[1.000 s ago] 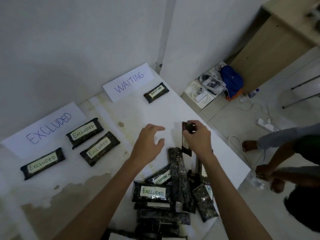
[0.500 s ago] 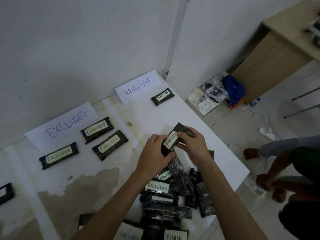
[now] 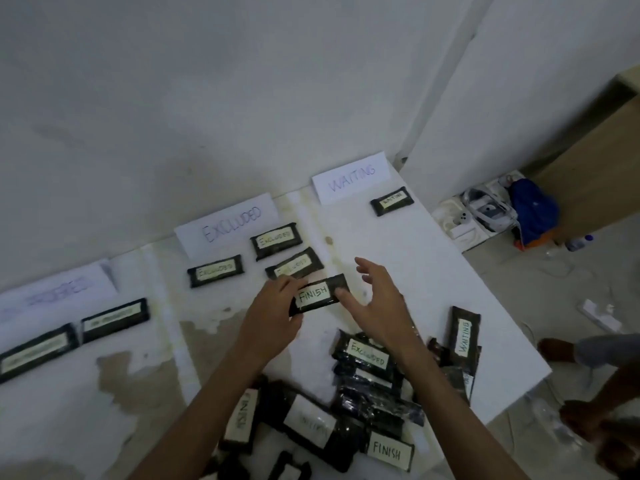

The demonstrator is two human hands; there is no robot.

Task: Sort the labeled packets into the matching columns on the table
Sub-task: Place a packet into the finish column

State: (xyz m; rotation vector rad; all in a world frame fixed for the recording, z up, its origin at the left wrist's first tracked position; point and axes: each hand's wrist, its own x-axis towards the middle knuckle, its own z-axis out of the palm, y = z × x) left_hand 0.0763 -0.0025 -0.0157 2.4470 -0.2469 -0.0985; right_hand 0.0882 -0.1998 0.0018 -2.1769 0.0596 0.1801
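Note:
My left hand (image 3: 272,311) grips a dark packet labelled FINISH (image 3: 317,294) by its left end, above the table. Just right of it is my right hand (image 3: 379,301), fingers spread, with only the thumb tip touching the packet's right end. Paper signs lie along the wall: WAITING (image 3: 349,178), EXCLUDED (image 3: 227,225) and a blurred one (image 3: 57,289) at the left. Three EXCLUDED packets (image 3: 277,239) lie below their sign and one WAITING packet (image 3: 392,201) below its sign. A heap of unsorted packets (image 3: 367,372) sits near the front edge, under my forearms.
The white table (image 3: 426,271) ends at the right. Two packets (image 3: 114,318) lie in the left column. On the floor to the right are a blue bag (image 3: 533,213), boxes and a power strip (image 3: 597,315). Another person's foot and hands (image 3: 588,417) show at the lower right.
The view has swung left, bringing the left column into sight. The FINISH packet now sits in my left hand only, moved left; my right hand has let go and spread its fingers.

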